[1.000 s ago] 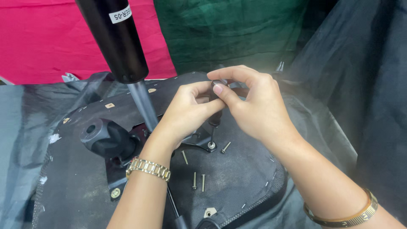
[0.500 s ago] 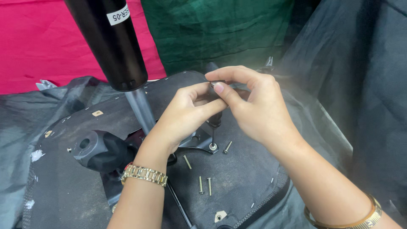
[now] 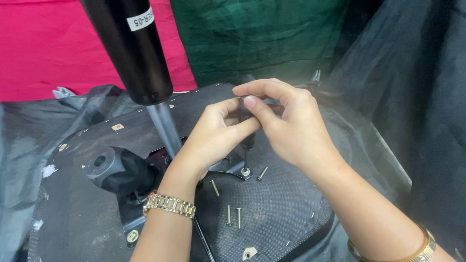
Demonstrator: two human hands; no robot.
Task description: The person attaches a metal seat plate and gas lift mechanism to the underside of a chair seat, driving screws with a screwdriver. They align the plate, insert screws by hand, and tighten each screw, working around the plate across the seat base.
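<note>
Both hands are meeting over the upturned seat, whose black fabric underside is facing up. The left hand and the right hand are gripping the dark handle of a screwdriver that is standing upright between them. The left fingers are curling around the handle from the left, with the thumb pressing against it; the right fingers are clamping together on the handle's top, thumb and forefinger pinching it. The tool's thin shaft is pointing straight down, and its tip is sitting in a screw at the corner of the black metal plate lying on the seat.

Four loose screws are lying on the fabric: one just beside the driven screw, one near the left wrist, and a pair lying side by side closer to the camera. A gold watch is circling the left wrist, and a gold bangle is showing on the right wrist.

To the left, a thick black cylinder with a thinner grey rod below it is rising at a tilt from the plate. A black knob is sticking out left of the plate. Red cloth and green cloth are hanging behind, and grey plastic sheeting is draping the right side
</note>
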